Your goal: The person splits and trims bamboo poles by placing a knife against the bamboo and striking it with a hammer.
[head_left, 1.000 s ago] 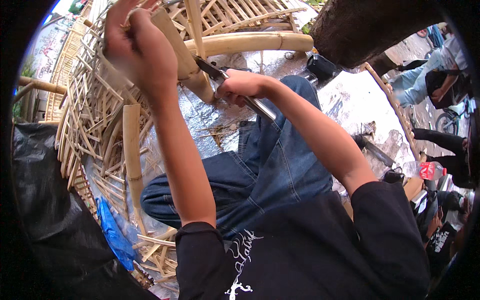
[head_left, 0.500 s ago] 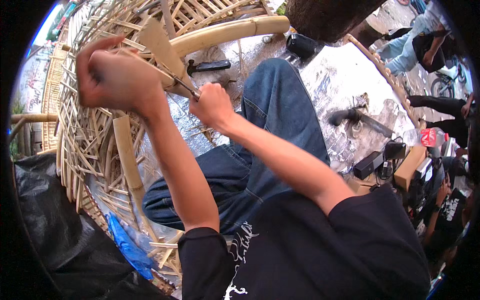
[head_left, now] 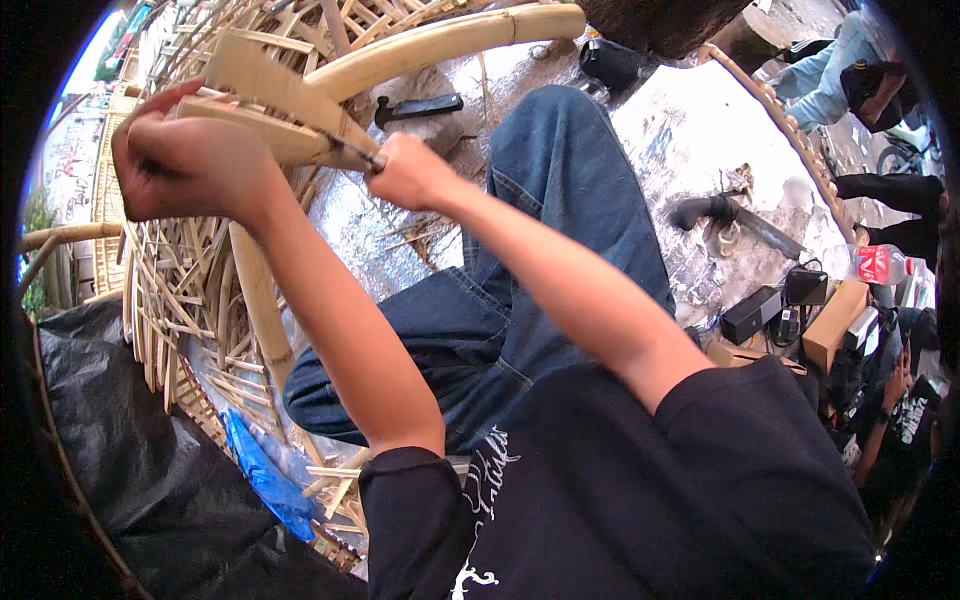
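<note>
My left hand [head_left: 190, 165] is closed round a pale piece of split bamboo [head_left: 262, 130], partly hidden by the fingers. A second flat bamboo length [head_left: 270, 80] spreads away above it. The two come close together near my right hand [head_left: 410, 172], which is closed on the handle of a knife. Only a little of the knife [head_left: 350, 150] shows, its dark blade against the bamboo; whether it sits inside a split I cannot tell. Both hands are raised ahead of my bent, jeans-clad legs.
Past my hands lies a hammer [head_left: 420, 107], below a thick bamboo pole [head_left: 450, 48]. Loose strips [head_left: 175, 285] pile at left beside a black tarp [head_left: 120, 430]. A machete-like tool [head_left: 740, 222], black boxes [head_left: 750, 315] and a bottle [head_left: 872, 264] are at right, with people beyond.
My left hand has shifted left and slightly down, and my right hand slightly left and up. The bamboo has turned; two lengths now show spread apart at their left ends.
</note>
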